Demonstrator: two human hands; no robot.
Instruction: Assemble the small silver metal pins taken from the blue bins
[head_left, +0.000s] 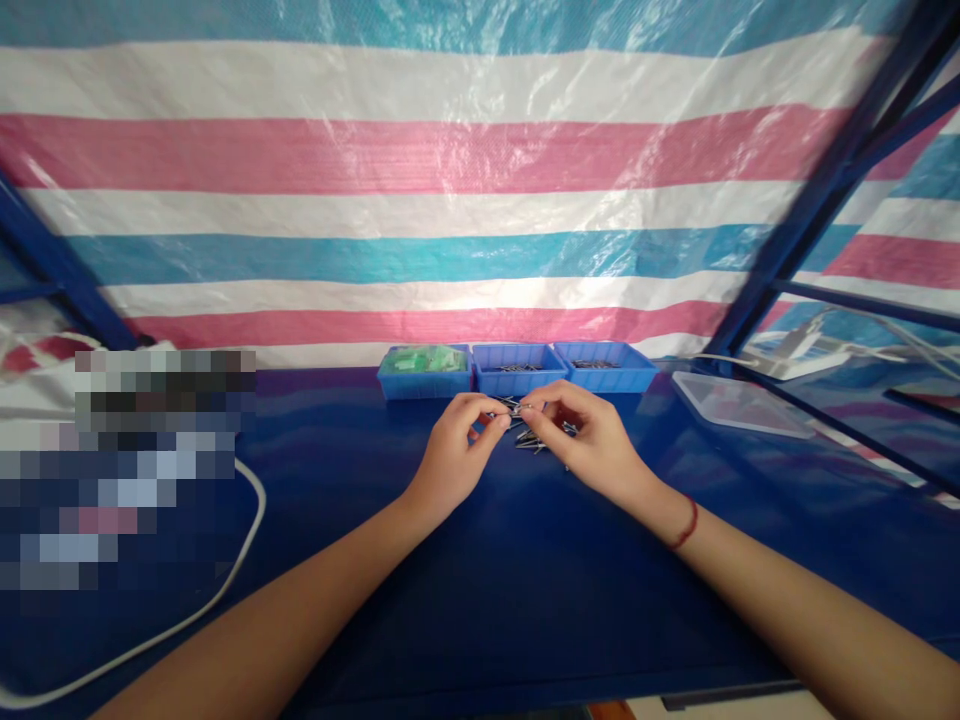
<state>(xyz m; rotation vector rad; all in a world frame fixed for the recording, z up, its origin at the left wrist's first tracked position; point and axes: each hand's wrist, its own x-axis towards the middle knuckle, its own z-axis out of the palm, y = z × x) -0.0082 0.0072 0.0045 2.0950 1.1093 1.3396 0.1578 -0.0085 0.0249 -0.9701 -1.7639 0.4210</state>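
Head view: metal piece (515, 411) sits pinched between left grip (456, 440) and right grip (592, 438).

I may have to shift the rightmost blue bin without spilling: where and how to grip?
Take the rightmost blue bin by its right rim, probably from above and the right: that end stands free, while its left end is close against the middle blue bin. Keep it level; slim metal pieces lie inside.
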